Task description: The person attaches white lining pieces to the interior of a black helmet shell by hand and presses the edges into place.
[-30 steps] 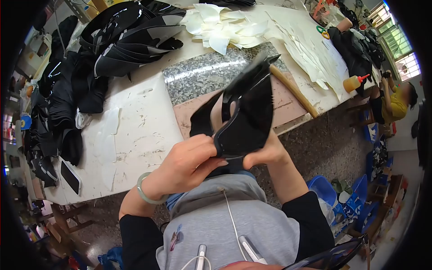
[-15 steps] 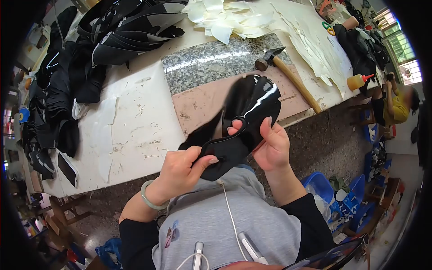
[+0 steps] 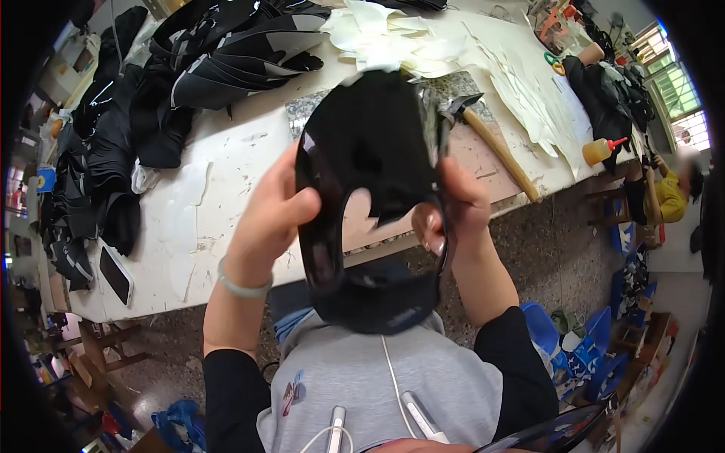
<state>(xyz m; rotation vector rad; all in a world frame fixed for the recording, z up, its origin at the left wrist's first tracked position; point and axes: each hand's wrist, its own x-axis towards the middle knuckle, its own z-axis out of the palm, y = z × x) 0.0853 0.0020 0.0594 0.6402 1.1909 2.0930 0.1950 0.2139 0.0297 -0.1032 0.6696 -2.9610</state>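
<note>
A glossy black piece (image 3: 370,143) with an opening in its lower middle is held up between both hands, over the table's front edge. My left hand (image 3: 276,208) grips its left side, the thumb on the near face. On the right side my right hand (image 3: 461,204) is closed round the edge, with fingertips showing through the opening. The piece is partly blurred. Behind it are a speckled stone slab (image 3: 303,107) and a pinkish board (image 3: 483,177), both partly hidden. A hammer (image 3: 498,151) with a wooden handle rests on them, to the right of the piece.
Black pieces (image 3: 249,57) are piled at the back left of the white table (image 3: 234,162). Pale sheets (image 3: 393,38) lie at the back. A phone (image 3: 115,273), a glue bottle (image 3: 602,151) and scissors (image 3: 555,63) are also there. Another person (image 3: 668,196) is at far right.
The black piece has been raised and opened out towards the camera. My left hand has moved up from its lower corner to its left side; my right hand now grips the right edge.
</note>
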